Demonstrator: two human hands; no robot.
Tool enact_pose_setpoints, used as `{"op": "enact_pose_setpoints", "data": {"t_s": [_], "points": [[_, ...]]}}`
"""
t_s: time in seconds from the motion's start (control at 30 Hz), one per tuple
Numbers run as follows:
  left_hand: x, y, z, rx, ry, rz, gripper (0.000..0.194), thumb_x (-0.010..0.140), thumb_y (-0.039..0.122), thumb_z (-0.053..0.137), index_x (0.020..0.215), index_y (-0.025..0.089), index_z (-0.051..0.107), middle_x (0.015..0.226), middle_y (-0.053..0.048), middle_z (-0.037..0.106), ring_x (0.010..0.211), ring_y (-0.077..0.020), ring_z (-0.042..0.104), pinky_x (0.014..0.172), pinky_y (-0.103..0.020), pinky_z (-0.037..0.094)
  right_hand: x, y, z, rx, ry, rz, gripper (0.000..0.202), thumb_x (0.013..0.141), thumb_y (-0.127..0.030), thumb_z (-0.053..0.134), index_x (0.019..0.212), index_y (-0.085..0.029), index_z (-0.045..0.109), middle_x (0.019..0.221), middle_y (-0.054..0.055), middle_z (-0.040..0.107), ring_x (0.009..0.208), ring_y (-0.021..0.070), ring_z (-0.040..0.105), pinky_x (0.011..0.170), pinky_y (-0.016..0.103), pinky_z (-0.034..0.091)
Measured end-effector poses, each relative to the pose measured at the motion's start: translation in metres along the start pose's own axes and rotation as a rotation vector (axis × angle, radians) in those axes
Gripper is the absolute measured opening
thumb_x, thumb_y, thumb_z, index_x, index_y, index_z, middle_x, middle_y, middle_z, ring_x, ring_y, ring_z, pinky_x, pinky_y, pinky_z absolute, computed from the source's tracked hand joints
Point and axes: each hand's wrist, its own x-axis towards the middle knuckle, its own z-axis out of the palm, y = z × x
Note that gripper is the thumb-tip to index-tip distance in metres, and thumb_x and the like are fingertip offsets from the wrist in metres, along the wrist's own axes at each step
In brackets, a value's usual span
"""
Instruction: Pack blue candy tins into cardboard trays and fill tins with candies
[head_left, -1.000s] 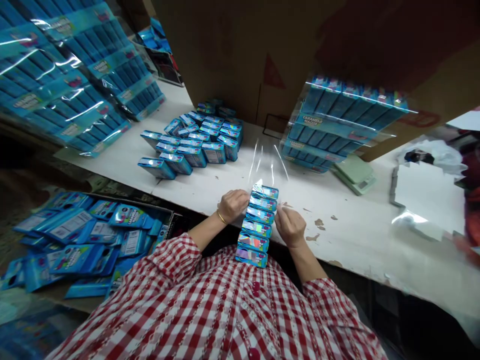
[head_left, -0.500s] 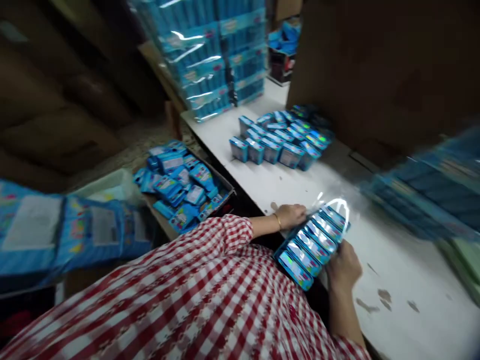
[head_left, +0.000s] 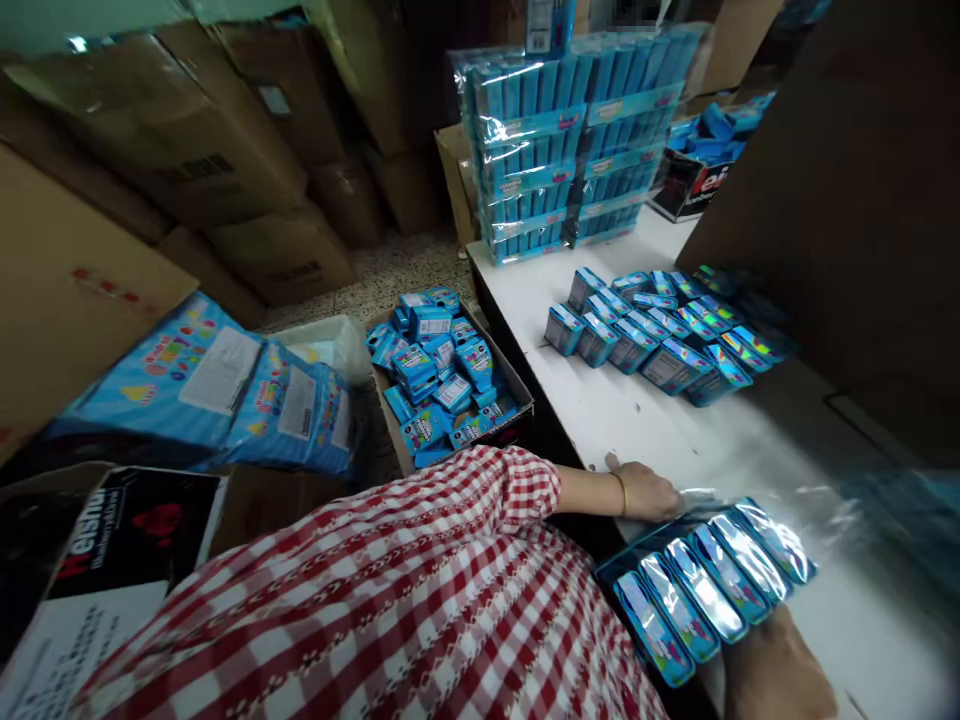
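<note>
A bundle of several small blue boxes (head_left: 705,590) in shiny clear plastic lies tilted at the table's near edge. My left hand (head_left: 646,490), with a bangle at the wrist, is closed on the plastic at the bundle's upper left. My right hand (head_left: 780,665), blurred, holds the bundle's lower right side; its fingertips are partly hidden by the boxes. Farther up the white table (head_left: 600,420), loose blue boxes (head_left: 660,330) stand in rows.
Wrapped stacks of blue boxes (head_left: 570,150) stand at the table's far end. Left of the table is an open carton (head_left: 521,395) of loose blue boxes. Big brown cartons (head_left: 172,130) fill the back left. A dark brown panel (head_left: 840,220) rises along the right.
The view has swung left, so the table and boxes appear farther right. Both hands still hold the bundle, which now sits lower right in view. More cartons show at the left.
</note>
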Motion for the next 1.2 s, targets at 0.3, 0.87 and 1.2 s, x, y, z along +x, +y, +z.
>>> {"op": "enact_pose_setpoints", "data": {"t_s": [0.3, 0.87, 1.2], "points": [[-0.085, 0.011, -0.013, 0.068, -0.012, 0.127, 0.026, 0.088, 0.027, 0.044, 0.074, 0.014, 0.063, 0.075, -0.009, 0.067, 0.068, -0.0167, 0.064, 0.053, -0.024, 0.043, -0.076, -0.011, -0.007, 0.018, 0.064, -0.237, 0.026, 0.085, -0.027, 0.043, 0.066, -0.017, 0.059, 0.061, 0.007, 0.062, 0.052, 0.0155, 0.053, 0.049, 0.025, 0.025], [-0.097, 0.015, -0.022, 0.017, 0.306, 0.224, 0.036, 0.093, 0.027, 0.03, 0.067, 0.019, 0.055, 0.067, -0.004, 0.059, 0.058, -0.0126, 0.053, 0.059, -0.026, 0.039, -0.073, -0.025, -0.036, -0.03, 0.324, -0.279, 0.039, 0.091, -0.025, 0.04, 0.055, -0.019, 0.052, 0.051, 0.001, 0.05, 0.05, 0.0107, 0.04, 0.054, 0.029, 0.023], [-0.081, 0.016, -0.026, -0.063, 0.454, 0.205, 0.03, 0.093, 0.03, 0.037, 0.072, 0.018, 0.056, 0.065, -0.002, 0.061, 0.061, -0.0118, 0.057, 0.062, -0.024, 0.041, -0.057, -0.022, -0.026, 0.194, 0.316, -0.158, 0.028, 0.091, -0.027, 0.041, 0.084, -0.017, 0.066, 0.064, 0.003, 0.062, 0.057, 0.0111, 0.05, 0.056, 0.026, 0.031]]}}
